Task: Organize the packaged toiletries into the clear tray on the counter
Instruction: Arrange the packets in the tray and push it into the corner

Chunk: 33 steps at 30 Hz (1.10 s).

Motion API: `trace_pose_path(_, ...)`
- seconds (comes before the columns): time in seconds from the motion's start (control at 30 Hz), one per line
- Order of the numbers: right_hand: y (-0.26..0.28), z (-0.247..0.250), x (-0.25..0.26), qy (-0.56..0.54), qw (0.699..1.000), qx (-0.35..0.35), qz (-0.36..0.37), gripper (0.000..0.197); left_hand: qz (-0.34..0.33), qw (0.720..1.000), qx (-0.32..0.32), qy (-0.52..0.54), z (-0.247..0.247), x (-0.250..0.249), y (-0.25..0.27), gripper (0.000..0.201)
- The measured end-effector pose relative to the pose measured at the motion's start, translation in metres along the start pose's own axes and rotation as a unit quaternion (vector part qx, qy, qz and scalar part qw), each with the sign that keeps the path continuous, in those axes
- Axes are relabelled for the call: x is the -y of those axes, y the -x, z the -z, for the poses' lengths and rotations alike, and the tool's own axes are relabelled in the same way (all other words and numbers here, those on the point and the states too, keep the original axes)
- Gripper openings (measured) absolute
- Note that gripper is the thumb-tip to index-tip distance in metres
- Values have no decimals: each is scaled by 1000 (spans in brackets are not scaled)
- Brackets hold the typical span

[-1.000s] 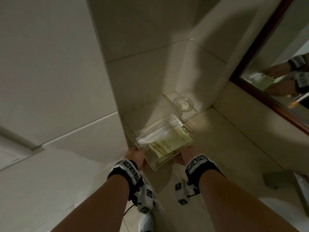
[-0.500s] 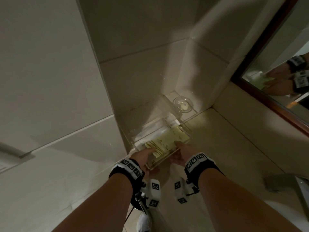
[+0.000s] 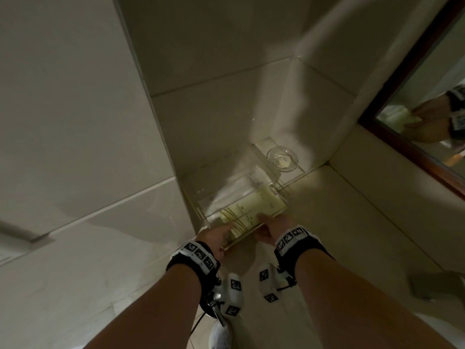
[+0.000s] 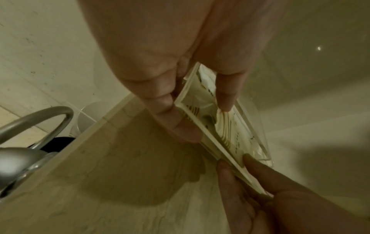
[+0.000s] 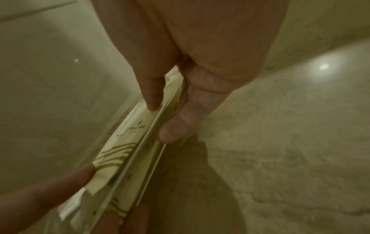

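Packaged toiletries (image 3: 251, 210) lie inside the clear tray (image 3: 281, 195) at the tabletop's far-left corner. Left hand (image 3: 216, 236) and right hand (image 3: 273, 224) pinch its near edge, fingers (image 4: 180, 125) clamped; keep it level.

The head view looks steeply down; both wrist views sit close along the fingers, sharing the clear tray (image 3: 274, 190).
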State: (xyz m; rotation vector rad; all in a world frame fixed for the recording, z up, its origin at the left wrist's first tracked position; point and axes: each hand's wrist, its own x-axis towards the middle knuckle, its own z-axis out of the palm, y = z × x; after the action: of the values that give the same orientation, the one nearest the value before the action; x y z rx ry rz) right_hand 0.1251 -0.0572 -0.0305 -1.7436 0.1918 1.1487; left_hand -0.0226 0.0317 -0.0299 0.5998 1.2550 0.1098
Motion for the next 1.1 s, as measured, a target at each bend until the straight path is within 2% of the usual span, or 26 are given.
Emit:
trace_pose_path(0.1,-3,-2,4,0,1000,7,0,15,-10,1000,-6,16,1,-2,1,115)
trace_pose_path(0.2,-4,-4,8,-2,1000,15,-10,13,-17,1000,-6,10,1,-7,10,85)
trace_pose_path(0.27,-4,-6,11,-6,1000,17,-15,12,-16,1000,-4,-2,2,-8,10,80)
trace_pose_path(0.5,-11,-15,16,2,1000,23,-17,11,-4,1000,-24,-16,4,-14,16,89)
trace_pose_path(0.63,-16,-16,16,8,1000,7,-7,10,-12,998,-54,10,5,-10,3,106)
trace_pose_path(0.7,-18,-17,15,15,1000,10,-4,9,-19,998,-55,29,5,-12,1,107)
trace_pose_path(0.87,-17,-21,18,19,1000,16,-2,9,-3,998,-21,56,-4,-25,24,67)
trace_pose_path(0.97,-16,-23,21,24,999,20,11,18,-3,997,-9,71,-6,-28,30,52)
trace_pose_path(1.1,-10,-27,29,1,999,39,6,2,-1,996,-7,89,-8,-29,32,18)
